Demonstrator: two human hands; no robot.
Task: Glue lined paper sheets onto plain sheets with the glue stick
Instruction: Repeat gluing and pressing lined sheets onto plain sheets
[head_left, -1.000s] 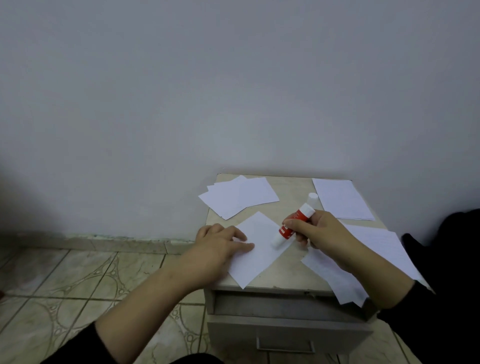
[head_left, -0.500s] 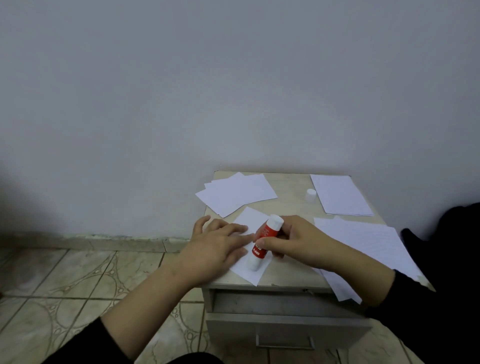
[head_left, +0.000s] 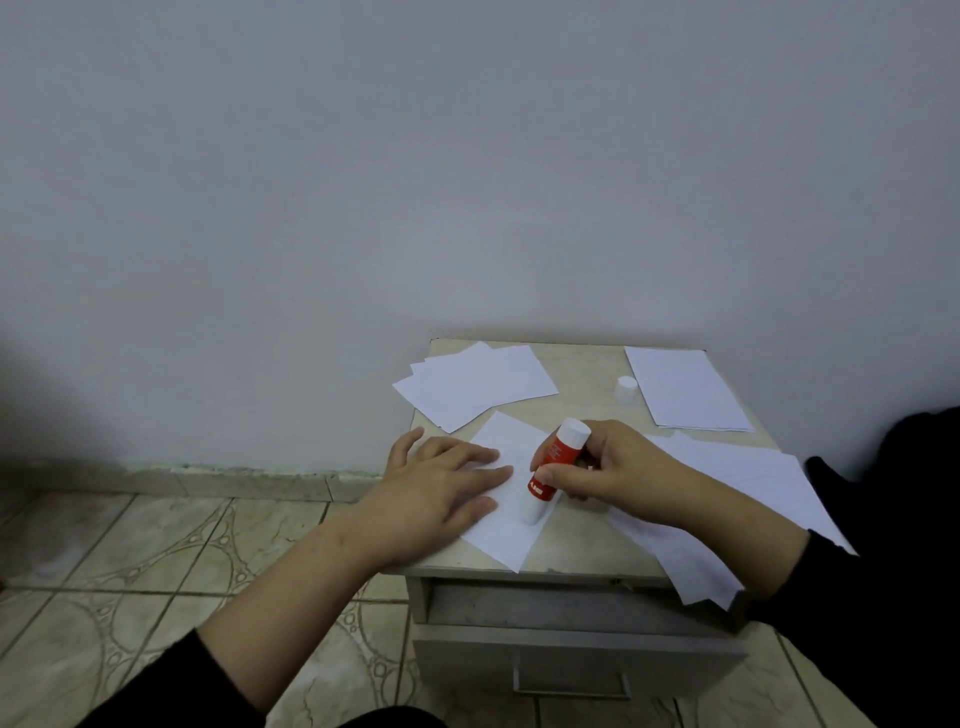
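Pressing a sheet (head_left: 511, 486) flat against the cabinet top (head_left: 582, 379), the left hand (head_left: 436, 491) lies open, palm down, fingers spread over the sheet's left part and gripping nothing. The head view, the only one here, shows the right hand (head_left: 618, 475) closed around the red glue stick (head_left: 553, 470), which stands nearly upright, its lower end touching the sheet near the middle. The stick's white cap (head_left: 625, 388) sits apart, toward the back, just beside a neat pile of sheets (head_left: 685, 387). A fanned pile (head_left: 475, 384) rests at the back left, and more loose sheets (head_left: 727, 488) lie under the right forearm, overhanging the front edge. Whether the pinned sheet is lined or plain cannot be told. The likely risk is the thin sheet dragging or creasing if the stick pulls toward its unpinned right corner. The forearm could also sweep the overhanging sheets off the edge.
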